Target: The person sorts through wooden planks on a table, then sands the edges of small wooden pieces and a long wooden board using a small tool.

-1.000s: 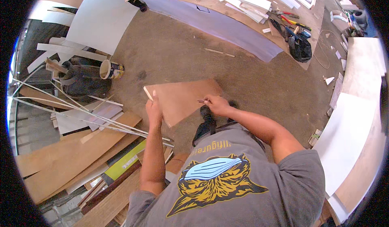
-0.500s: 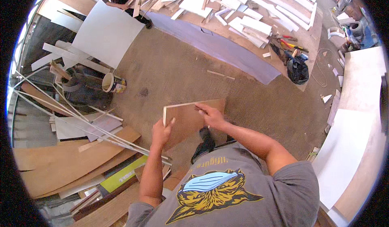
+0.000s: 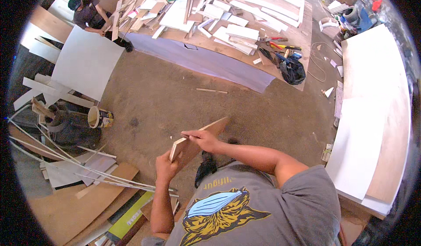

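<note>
A flat brown wooden board (image 3: 189, 157) with a pale edge stands tilted on its long side in front of my body. My left hand (image 3: 165, 167) is closed around its near left end, thumb on the face. On the board's upper edge, close to that same end, rests my right hand (image 3: 205, 141), its fingers pressed together. A small dark sliver shows under those fingertips, too small to name. My right forearm crosses in front of my grey shirt and hides part of the board.
Wood offcuts (image 3: 175, 15) and hand tools (image 3: 280, 46) cover a low platform ahead. At the far left a co-worker (image 3: 87, 15) bends beside a white sheet (image 3: 85, 61). A bucket (image 3: 100, 117) and thin white strips (image 3: 57, 151) lie left; long panels (image 3: 364, 136) stand right.
My right hand has slid along the board's upper edge toward the end that my left hand holds. The board has turned, showing more of its pale end. The whole view has shifted.
</note>
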